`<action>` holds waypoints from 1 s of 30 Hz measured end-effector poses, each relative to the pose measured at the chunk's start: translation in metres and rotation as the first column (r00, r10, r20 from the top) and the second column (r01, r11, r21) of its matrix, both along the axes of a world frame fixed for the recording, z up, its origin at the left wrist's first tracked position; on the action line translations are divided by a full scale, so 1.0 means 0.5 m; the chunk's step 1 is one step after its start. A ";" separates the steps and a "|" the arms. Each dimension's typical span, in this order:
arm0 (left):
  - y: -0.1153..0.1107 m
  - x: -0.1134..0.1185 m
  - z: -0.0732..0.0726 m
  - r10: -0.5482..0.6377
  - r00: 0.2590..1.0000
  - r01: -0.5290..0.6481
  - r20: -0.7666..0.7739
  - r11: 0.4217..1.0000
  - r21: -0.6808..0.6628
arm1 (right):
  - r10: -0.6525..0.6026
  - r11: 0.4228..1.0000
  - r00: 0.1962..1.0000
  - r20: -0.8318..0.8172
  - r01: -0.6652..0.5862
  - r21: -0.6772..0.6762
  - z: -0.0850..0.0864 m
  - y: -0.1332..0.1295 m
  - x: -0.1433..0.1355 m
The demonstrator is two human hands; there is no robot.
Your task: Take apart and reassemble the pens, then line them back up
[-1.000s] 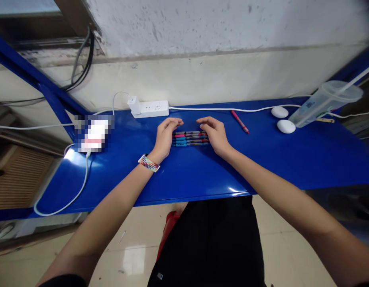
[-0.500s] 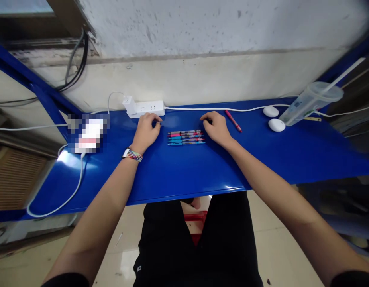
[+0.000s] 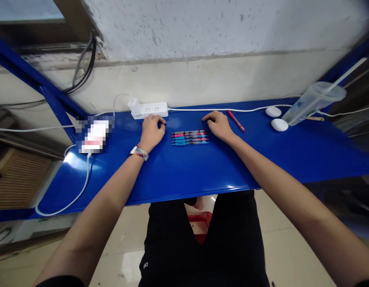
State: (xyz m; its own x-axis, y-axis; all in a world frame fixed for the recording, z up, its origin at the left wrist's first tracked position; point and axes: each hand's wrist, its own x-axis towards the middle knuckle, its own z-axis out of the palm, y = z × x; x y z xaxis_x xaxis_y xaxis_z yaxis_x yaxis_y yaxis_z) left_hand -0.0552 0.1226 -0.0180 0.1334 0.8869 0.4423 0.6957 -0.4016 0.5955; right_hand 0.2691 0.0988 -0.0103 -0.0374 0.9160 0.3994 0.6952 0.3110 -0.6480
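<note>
Several slim pens [image 3: 189, 138] lie side by side in a neat stack of rows on the blue table, some with pink and some with light-blue parts. To their left rests my left hand [image 3: 152, 130], fingers loosely bent, thumb apart from the index finger, nothing held. My right hand [image 3: 219, 124] rests just beyond their right end, its index finger stretched to the left and its palm side hidden; I see nothing in it. Neither hand appears to touch the pens. A single pink-red pen [image 3: 236, 121] lies at a slant to the right of my right hand.
Behind my left hand is a white power strip [image 3: 151, 110] with a charger; its cable runs along the wall. A blurred-out device [image 3: 95, 135] lies at left on a white cord. At right stand two white rounded objects [image 3: 279, 124] and a tilted clear plastic cup [image 3: 304, 104].
The view has shifted a little, so the table scene sits further right. My right index finger reaches slightly further left. The pens lie as before.
</note>
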 end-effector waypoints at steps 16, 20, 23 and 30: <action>-0.004 -0.004 0.003 0.006 0.999 -0.006 -0.038 1.000 0.000 | 0.072 0.997 0.995 -0.073 -0.069 0.047 -0.012 -0.006 0.028; -0.008 -0.002 0.010 0.028 0.990 -0.031 -0.139 0.999 -0.017 | 0.072 0.996 0.996 -0.054 -0.069 0.065 -0.013 0.008 0.026; -0.008 -0.002 0.012 0.028 0.984 -0.031 -0.177 0.999 -0.009 | 0.064 0.995 0.998 -0.016 -0.062 0.075 -0.015 0.014 0.024; -0.010 -0.007 0.014 0.019 0.978 -0.017 -0.209 1.000 0.008 | 0.081 0.994 0.996 0.023 -0.083 0.064 -0.005 0.010 0.020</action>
